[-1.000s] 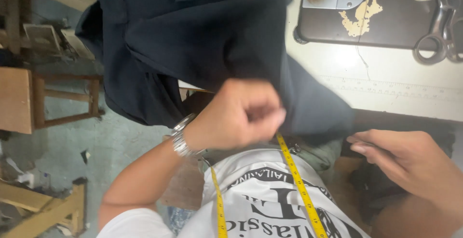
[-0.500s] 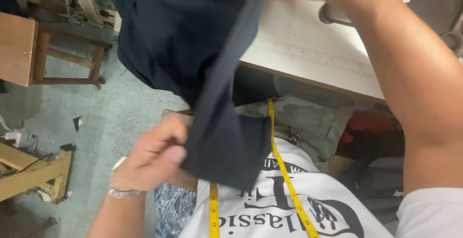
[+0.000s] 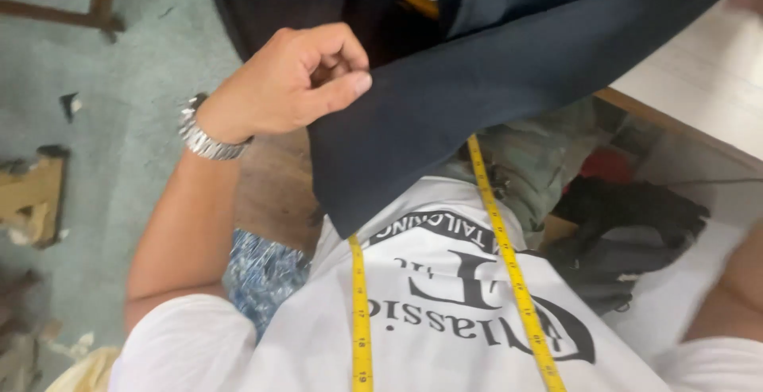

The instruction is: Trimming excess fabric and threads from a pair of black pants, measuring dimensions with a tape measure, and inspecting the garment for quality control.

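My left hand (image 3: pixel 290 82) is closed, pinching the edge of a dark navy cloth (image 3: pixel 477 90) between thumb and fingers. There is a silver wristwatch (image 3: pixel 203 134) on that wrist. The cloth stretches taut from this hand up to the top right, over the white table (image 3: pixel 699 82), and one corner hangs down onto my white printed shirt (image 3: pixel 445 320). A yellow measuring tape (image 3: pixel 505 241) hangs over the shirt in two strands. Of my right side only a bit of arm (image 3: pixel 735 289) shows at the lower right edge; the hand is out of frame.
More dark cloth (image 3: pixel 302 3) hangs at the top centre. A dark bag (image 3: pixel 628 233) and a red object (image 3: pixel 604 166) lie under the table. A wooden seat (image 3: pixel 274 189) is below my left arm. Wooden furniture pieces (image 3: pixel 32 197) stand on the green-grey floor at left.
My left hand has risen and taken a pinch on the cloth's edge, pulling it taut. The view has tilted down, and my right hand has left the frame at the top.
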